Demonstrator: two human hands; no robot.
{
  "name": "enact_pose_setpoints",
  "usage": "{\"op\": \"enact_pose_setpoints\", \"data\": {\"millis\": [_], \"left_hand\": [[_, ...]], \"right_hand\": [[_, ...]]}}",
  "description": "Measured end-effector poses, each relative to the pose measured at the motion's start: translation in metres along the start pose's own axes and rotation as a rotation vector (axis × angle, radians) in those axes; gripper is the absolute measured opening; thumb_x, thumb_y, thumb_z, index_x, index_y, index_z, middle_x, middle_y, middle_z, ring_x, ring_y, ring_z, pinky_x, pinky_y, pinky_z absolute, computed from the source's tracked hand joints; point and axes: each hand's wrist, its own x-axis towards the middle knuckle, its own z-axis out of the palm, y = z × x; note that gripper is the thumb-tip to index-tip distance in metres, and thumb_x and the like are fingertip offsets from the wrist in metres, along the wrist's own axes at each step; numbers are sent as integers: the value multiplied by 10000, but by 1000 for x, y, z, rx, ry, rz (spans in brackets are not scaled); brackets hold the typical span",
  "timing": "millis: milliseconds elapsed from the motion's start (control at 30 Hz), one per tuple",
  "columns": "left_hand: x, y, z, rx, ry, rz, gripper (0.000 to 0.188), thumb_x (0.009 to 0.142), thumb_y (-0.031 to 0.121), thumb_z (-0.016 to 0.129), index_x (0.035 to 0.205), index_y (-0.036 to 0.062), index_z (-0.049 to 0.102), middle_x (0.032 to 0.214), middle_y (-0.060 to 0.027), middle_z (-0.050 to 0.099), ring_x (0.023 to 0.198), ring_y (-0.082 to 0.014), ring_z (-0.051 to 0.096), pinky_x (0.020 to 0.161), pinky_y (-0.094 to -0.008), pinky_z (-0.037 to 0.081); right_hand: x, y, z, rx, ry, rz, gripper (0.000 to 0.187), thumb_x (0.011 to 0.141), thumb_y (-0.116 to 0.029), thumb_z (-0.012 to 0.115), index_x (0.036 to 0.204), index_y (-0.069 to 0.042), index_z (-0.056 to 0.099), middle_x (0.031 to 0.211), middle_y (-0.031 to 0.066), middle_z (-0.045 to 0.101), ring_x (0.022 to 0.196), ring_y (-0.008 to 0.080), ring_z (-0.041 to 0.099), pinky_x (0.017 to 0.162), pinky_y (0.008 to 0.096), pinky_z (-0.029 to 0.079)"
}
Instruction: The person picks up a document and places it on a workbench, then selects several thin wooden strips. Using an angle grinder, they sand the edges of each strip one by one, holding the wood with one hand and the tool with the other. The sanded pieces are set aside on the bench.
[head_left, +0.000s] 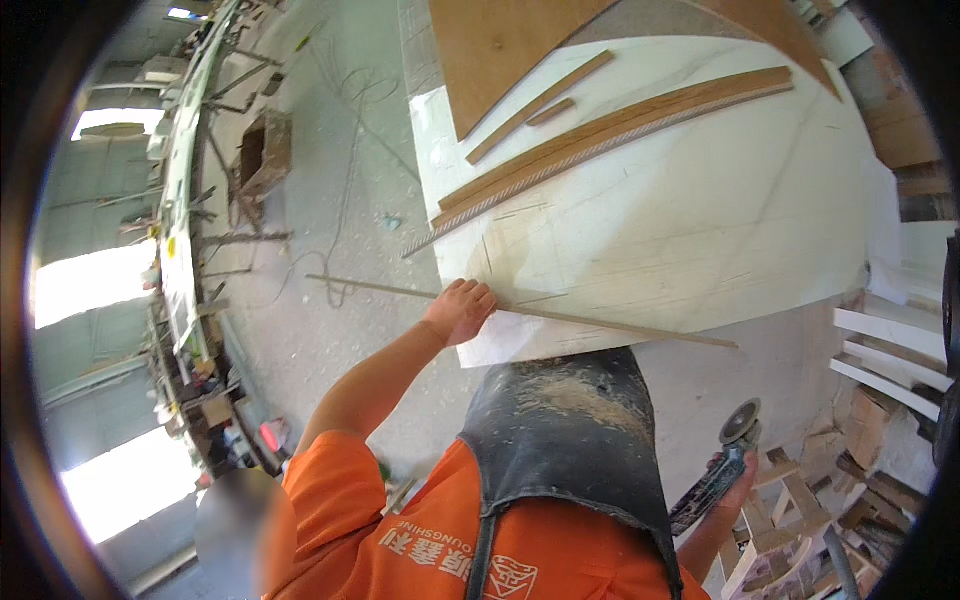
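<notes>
My left hand [464, 311] is closed around a long thin strip [610, 325] near its middle. The strip lies across the near edge of a large white board [700, 220], and both its ends stick out past the board. Low on the right, away from the board, my right hand [741, 488] grips an angle grinder [708, 492] by its body. The grinder's round disc [740, 422] points up and forward. Part of the right hand is hidden behind the tool. A dark, stained apron [560, 430] hangs between my arms.
On the board lie a long brown wood strip [620, 137], a twisted-pattern strip [590, 170], shorter wood pieces [540, 107] and a brown sheet [510, 50]. A cable [350, 190] trails over the floor at left. Wooden frames [790, 520] stand lower right; a cluttered bench [180, 240] runs along the left.
</notes>
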Motion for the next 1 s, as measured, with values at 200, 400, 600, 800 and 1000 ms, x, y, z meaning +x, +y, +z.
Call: {"op": "enact_pose_setpoints", "data": {"millis": [200,400,600,800,1000], "left_hand": [[7,31,-85,-411,97,-132,141,975,199,655,990,62,626,1014,-148,626,940,-380,658,820,-478,552],[34,46,-265,-1286,663,-186,21,997,92,622,989,105,608,673,20,501,574,-71,445,515,-239,347],[80,-43,-413,-1567,641,187,280,1121,262,429,1108,46,607,908,-48,552,667,-151,416,595,-283,365],[202,-44,-265,-1684,1126,-339,351,1089,347,428,827,113,428,693,-22,341,600,-188,340,549,-355,352],[236,-73,-160,-1745,1086,-611,448,1105,386,319,728,147,364,624,-14,353,542,-197,361,545,-377,359]], "right_hand": [[-71,33,47,105,46,-57,559,905,-474,666,1305,-97,561,955,115,668,711,283,667,600,415,582],[-66,26,67,187,-88,-178,705,918,-320,657,1559,-218,381,1118,142,638,713,318,678,579,456,595],[-67,32,68,229,-109,-186,706,911,-330,685,1547,-188,415,1116,137,652,703,292,688,599,432,608],[-30,58,55,328,-126,-40,778,885,-309,685,1582,-168,371,1107,162,642,726,294,706,622,431,636],[4,77,72,471,-285,155,742,913,-247,623,1594,-148,345,1133,190,668,723,307,710,615,419,625]]}}
